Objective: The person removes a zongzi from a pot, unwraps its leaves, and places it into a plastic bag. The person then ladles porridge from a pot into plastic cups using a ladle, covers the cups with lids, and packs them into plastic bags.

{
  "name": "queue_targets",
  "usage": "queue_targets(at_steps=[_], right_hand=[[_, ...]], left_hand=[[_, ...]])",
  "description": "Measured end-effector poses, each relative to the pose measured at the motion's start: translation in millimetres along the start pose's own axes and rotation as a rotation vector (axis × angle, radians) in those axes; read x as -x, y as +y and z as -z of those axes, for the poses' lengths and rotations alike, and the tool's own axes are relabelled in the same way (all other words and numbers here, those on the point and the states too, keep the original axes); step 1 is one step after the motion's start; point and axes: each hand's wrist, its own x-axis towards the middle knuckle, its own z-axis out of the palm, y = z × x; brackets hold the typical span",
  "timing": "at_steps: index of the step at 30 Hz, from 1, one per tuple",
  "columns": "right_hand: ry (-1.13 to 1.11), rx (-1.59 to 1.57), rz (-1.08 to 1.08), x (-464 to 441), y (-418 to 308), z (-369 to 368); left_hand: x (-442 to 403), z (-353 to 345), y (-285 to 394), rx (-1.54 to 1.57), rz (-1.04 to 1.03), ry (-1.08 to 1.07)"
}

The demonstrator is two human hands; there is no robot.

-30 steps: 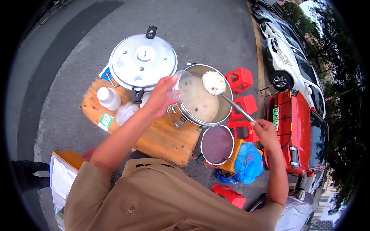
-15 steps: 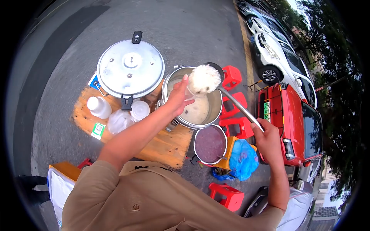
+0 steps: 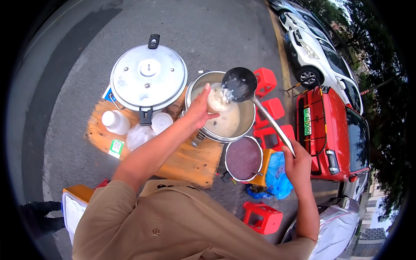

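Observation:
My left hand (image 3: 199, 113) is closed around a clear plastic cup (image 3: 214, 105) above the open metal pot (image 3: 251, 120). White grainy porridge (image 3: 225, 124) lies in the pot, with a few dark bits in it. My right hand (image 3: 298, 162) grips the handle end of a ladle (image 3: 241, 83). Its dark bowl is tipped over the cup's mouth, and some white porridge clings to the edge and falls into the cup. Part of the cup is hidden by my left fingers.
A big lidded pot (image 3: 134, 89) stands on the wooden table (image 3: 186, 167), near white stacked cups (image 3: 115, 123) and a QR card (image 3: 115, 148). Right of it are a pot of purple porridge (image 3: 244, 159), a blue bag (image 3: 279, 175), red stools (image 3: 262, 216) and a red car (image 3: 333, 134).
The ladle, heaped with porridge before, has tilted and its bowl is now nearly empty. Porridge has gone into the cup. My right hand has shifted slightly down.

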Motion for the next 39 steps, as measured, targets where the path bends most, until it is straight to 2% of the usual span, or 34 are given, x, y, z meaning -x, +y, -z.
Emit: queue_targets(at_steps=[3,4,8,11,14,15,20,23,28,31,36,39], right_hand=[[-0.126,-0.18,-0.308,-4.3,3.2,-1.4],[-0.129,-0.176,-0.312,-9.2,2.4,-4.8],[-0.074,0.25,-0.052,-19.6,17.2,-48.7],[-0.236,0.434,-0.075,-26.9,25.5,-99.3],[-0.293,0.393,-0.047,-26.0,36.2,-142.0],[-0.321,0.338,-0.106,-28.1,34.0,-142.1],[-0.36,0.012,-0.342,-24.6,60.1,-133.9],[-0.428,-0.165,-0.496,-27.5,65.0,-104.0],[-0.312,-0.274,-0.474,-37.2,26.3,-35.1],[-0.258,-0.233,-0.451,-38.1,12.2,-4.7],[-0.184,-0.289,-0.464,-34.0,-25.1,29.8],[-0.138,-0.261,-0.39,-26.2,-37.4,33.9]], left_hand=[[18.5,-5.7,16.2,-0.042,-0.012,0.022],[23.0,-6.3,20.7,-0.052,-0.018,0.035],[41.8,-2.7,33.2,-0.054,-0.1,0.026],[55.4,0.4,42.4,-0.059,-0.122,0.02],[56.9,14.8,43.6,-0.055,-0.113,0.046],[59.8,16.3,46.6,-0.05,-0.11,0.06],[76.2,18.5,51.3,-0.047,-0.129,0.042],[75.7,18.4,48.9,-0.034,-0.137,0.04],[65.1,22.3,37.0,0.038,-0.122,-0.012],[61.7,14.5,32.8,0.029,-0.108,-0.003],[57.2,0.9,27.7,0.009,-0.087,-0.036],[50.8,1.2,21.5,0.017,-0.048,-0.064]])
